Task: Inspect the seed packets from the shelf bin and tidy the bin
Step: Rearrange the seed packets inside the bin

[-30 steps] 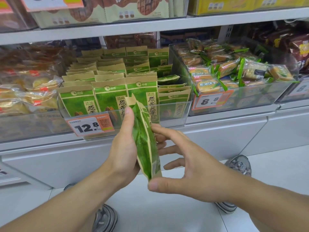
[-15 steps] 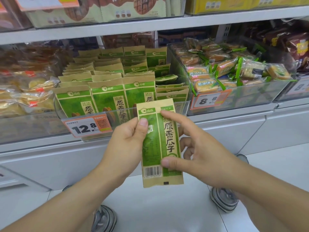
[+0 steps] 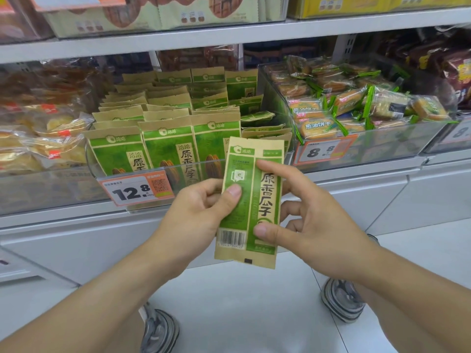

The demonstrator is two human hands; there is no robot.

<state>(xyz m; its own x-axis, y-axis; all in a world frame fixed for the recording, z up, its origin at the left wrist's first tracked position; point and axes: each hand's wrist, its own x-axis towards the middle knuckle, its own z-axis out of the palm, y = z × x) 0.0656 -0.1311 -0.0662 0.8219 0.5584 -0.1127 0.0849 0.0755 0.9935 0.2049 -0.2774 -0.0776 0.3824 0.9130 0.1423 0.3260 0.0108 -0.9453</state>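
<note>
Packet [image 3: 251, 200] held upright at frame centre, barcode side toward you, just in front of the clear bin [image 3: 142, 171]. Your left hand [image 3: 196, 217] grips its left edge, thumb pressed on the face. Your right hand [image 3: 313, 220] pinches the right edge between forefinger and thumb. More packets [image 3: 163, 138] stand in rows in the bin behind the price tag [image 3: 133, 191].

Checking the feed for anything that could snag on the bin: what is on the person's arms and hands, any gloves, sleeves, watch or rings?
Nothing shows on them. The left hand and right hand are bare, with no gloves, and no ring can be made out. Both forearms are uncovered to the frame edge, with no sleeve, watch or band in view. Fingernails are short and unpainted.
</note>
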